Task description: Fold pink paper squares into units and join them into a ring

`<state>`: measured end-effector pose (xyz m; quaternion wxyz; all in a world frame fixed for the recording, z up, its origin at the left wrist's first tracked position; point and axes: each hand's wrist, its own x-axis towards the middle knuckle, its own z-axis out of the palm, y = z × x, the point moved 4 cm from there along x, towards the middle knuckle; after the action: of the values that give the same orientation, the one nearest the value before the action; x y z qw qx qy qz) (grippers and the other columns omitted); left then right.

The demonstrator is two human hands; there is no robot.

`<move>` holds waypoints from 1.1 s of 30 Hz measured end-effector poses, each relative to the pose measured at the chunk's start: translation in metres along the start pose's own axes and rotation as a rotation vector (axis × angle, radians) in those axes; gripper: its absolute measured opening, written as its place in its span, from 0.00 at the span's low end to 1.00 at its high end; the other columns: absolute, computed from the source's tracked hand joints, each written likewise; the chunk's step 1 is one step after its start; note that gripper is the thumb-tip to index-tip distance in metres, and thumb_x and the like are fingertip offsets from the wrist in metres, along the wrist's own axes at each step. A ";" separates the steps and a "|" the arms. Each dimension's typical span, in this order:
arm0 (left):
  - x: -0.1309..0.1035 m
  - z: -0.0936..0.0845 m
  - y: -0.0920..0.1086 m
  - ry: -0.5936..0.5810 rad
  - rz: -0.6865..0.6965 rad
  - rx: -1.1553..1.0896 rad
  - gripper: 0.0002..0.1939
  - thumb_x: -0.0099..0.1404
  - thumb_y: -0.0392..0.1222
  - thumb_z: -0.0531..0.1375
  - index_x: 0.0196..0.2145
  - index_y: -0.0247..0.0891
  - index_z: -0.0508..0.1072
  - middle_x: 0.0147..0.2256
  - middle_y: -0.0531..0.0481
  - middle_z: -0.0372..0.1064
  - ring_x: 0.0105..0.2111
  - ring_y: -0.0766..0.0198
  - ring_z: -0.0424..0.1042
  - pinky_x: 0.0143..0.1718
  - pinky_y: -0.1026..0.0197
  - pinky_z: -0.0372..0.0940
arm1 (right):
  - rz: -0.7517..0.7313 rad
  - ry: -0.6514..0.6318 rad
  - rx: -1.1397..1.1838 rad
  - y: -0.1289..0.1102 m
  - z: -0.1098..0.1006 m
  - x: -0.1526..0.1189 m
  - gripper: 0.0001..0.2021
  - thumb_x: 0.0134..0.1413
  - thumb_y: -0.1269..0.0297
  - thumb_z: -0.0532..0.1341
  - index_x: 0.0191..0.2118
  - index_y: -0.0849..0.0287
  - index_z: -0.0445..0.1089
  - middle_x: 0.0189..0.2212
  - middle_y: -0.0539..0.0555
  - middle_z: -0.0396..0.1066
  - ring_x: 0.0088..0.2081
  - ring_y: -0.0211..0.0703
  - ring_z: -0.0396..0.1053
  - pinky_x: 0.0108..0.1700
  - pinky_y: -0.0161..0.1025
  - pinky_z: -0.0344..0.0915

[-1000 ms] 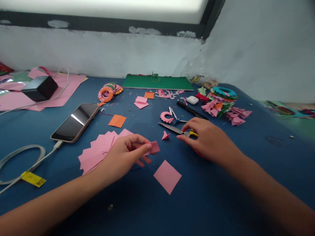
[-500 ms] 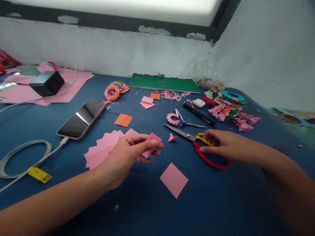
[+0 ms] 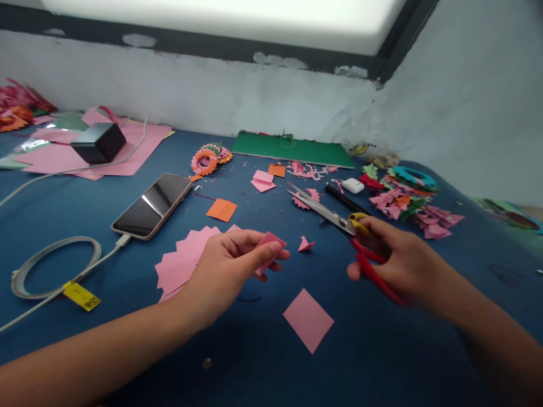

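Note:
Between thumb and fingers, my left hand pinches a small folded piece of pink paper. My right hand grips scissors with one yellow and one red handle, raised off the table. Their blades are slightly apart and point to the far left. On the table between the hands sits a small folded pink paper piece. Nearer to me lies a flat pink paper square. A fanned stack of pink squares is partly hidden behind my left hand and forearm.
A phone on a white cable and a tape roll lie at left. Orange squares, a black pen, a white earbud case and folded paper pieces are farther back. A green board rests by the wall.
My right hand has lifted the scissors off the table, handles now in its grip, blades raised. My left hand still holds the pink paper. The whole view has shifted slightly.

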<state>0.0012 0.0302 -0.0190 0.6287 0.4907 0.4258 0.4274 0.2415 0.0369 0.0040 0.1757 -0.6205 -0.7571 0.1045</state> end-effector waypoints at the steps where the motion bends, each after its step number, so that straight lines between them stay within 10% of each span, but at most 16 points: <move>1: -0.001 0.000 0.002 0.015 0.025 0.011 0.06 0.58 0.43 0.64 0.29 0.38 0.77 0.27 0.52 0.76 0.29 0.67 0.74 0.24 0.71 0.67 | -0.013 -0.023 0.007 -0.006 0.001 -0.002 0.20 0.38 0.48 0.64 0.31 0.54 0.59 0.23 0.48 0.66 0.23 0.41 0.63 0.21 0.36 0.58; 9: -0.008 -0.003 0.013 0.120 0.153 0.048 0.04 0.58 0.43 0.64 0.28 0.41 0.77 0.27 0.56 0.77 0.29 0.70 0.74 0.28 0.73 0.67 | -0.142 -0.212 -0.101 -0.033 0.020 -0.011 0.17 0.40 0.58 0.65 0.31 0.54 0.55 0.19 0.43 0.58 0.20 0.36 0.52 0.22 0.34 0.51; 33: -0.012 -0.001 0.016 0.075 0.320 -0.011 0.09 0.59 0.31 0.61 0.30 0.43 0.78 0.25 0.61 0.76 0.27 0.76 0.73 0.29 0.79 0.67 | -0.221 -0.124 -0.110 -0.037 0.022 -0.020 0.15 0.44 0.51 0.61 0.30 0.55 0.59 0.17 0.45 0.59 0.19 0.37 0.56 0.21 0.35 0.48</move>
<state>-0.0049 0.0211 -0.0018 0.5388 0.5326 0.3631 0.5424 0.2030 0.0113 -0.0049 0.1045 -0.5345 -0.8347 0.0810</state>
